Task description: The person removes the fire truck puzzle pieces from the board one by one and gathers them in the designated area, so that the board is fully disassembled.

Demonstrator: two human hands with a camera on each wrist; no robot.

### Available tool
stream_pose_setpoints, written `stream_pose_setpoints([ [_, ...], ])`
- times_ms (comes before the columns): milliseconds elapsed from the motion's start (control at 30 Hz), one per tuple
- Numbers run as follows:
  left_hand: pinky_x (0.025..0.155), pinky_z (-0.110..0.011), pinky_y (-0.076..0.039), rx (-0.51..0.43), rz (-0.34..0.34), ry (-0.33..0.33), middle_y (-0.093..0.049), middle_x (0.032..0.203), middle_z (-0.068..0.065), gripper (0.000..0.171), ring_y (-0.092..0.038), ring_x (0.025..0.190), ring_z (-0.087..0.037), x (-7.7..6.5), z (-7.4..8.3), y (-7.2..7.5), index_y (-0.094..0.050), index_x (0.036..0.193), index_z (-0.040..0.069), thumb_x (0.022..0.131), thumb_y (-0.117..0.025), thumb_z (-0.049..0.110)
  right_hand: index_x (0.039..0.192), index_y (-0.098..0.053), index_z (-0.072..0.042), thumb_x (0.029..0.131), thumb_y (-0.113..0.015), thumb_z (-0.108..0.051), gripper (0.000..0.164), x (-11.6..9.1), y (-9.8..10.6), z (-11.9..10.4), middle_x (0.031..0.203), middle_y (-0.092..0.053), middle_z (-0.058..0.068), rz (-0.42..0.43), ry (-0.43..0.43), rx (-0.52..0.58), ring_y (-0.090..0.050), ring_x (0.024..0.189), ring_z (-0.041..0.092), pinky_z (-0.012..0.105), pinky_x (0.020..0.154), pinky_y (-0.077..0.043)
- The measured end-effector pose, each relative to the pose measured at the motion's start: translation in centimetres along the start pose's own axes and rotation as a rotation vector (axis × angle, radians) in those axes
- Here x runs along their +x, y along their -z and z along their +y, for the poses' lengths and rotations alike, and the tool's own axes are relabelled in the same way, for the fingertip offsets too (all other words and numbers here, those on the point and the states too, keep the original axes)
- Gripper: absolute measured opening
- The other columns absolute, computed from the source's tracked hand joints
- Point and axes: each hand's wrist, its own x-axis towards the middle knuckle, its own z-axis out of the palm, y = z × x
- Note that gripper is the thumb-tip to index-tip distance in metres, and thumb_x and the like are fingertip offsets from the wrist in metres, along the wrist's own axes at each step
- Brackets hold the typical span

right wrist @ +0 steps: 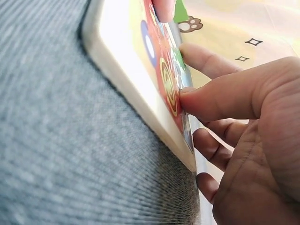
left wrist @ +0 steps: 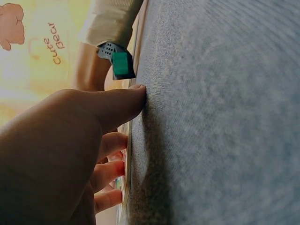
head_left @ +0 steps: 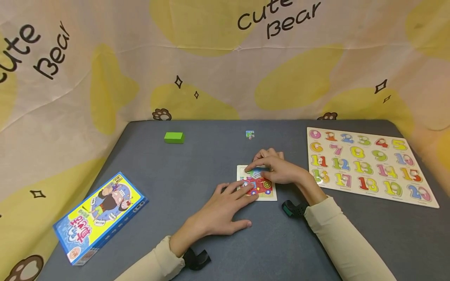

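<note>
A small jigsaw puzzle [head_left: 263, 186] with a red fire truck picture and a pale frame lies flat on the grey table. My left hand [head_left: 225, 210] spreads its fingers over the puzzle's left and lower part, fingertips on the surface, while the thumb rests on the table. From the far right side, my right hand [head_left: 277, 168] touches the upper part of the puzzle with thumb and index finger set apart. In the right wrist view that thumb [right wrist: 206, 101] presses near the truck's yellow ring, and the other fingers bend beyond the board's edge. My hands hide part of the picture.
A loose jigsaw piece [head_left: 250, 134] lies behind the puzzle. To the back left stands a green block [head_left: 174, 137]. A blue and yellow box [head_left: 102, 216] lies at the left, and a number puzzle board [head_left: 369, 166] at the right. Patterned cloth [head_left: 211, 70] hangs behind the table.
</note>
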Motion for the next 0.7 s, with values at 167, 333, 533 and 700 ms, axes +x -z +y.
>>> stream_pose_setpoints([
  [167,0.117,-0.054,-0.028,0.004,-0.013,0.011,-0.034,0.166,0.004,0.069,-0.024,0.157,-0.023,-0.14,0.05,-0.13,-0.042,0.156,0.031,0.095,-0.063,0.056,0.12,-0.076,-0.025,0.088,-0.065,0.001,0.043,0.01,-0.22,0.07,0.109,-0.063,-0.001,0.0,0.016,0.016,-0.041,0.101,0.019,0.044,0.085,-0.02],
  [333,0.117,-0.053,-0.028,0.007,-0.018,0.012,-0.035,0.166,0.003,0.069,-0.023,0.157,-0.023,-0.16,0.2,-0.17,-0.041,0.157,0.031,0.095,-0.062,0.056,0.128,-0.072,-0.024,0.087,-0.07,-0.005,0.045,-0.01,-0.31,0.17,0.111,-0.065,-0.004,0.003,0.022,0.014,-0.044,0.097,0.017,0.041,0.082,-0.022],
  [533,0.117,-0.053,-0.028,0.002,-0.008,0.011,-0.035,0.166,0.003,0.069,-0.024,0.157,-0.023,-0.13,0.22,-0.02,-0.042,0.156,0.03,0.095,-0.064,0.055,0.123,-0.071,-0.019,0.087,-0.075,-0.009,0.038,0.02,-0.12,0.34,0.114,-0.068,-0.003,0.025,0.013,0.037,-0.047,0.1,0.018,0.042,0.086,-0.024],
  [700,0.117,-0.053,-0.028,-0.001,-0.011,0.009,-0.034,0.167,0.003,0.069,-0.023,0.157,-0.024,-0.08,0.18,0.07,-0.042,0.156,0.03,0.095,-0.063,0.055,0.123,-0.074,-0.019,0.087,-0.075,-0.011,0.037,-0.09,0.13,0.34,0.111,-0.069,-0.002,0.025,0.013,0.007,-0.048,0.099,0.018,0.042,0.085,-0.025],
])
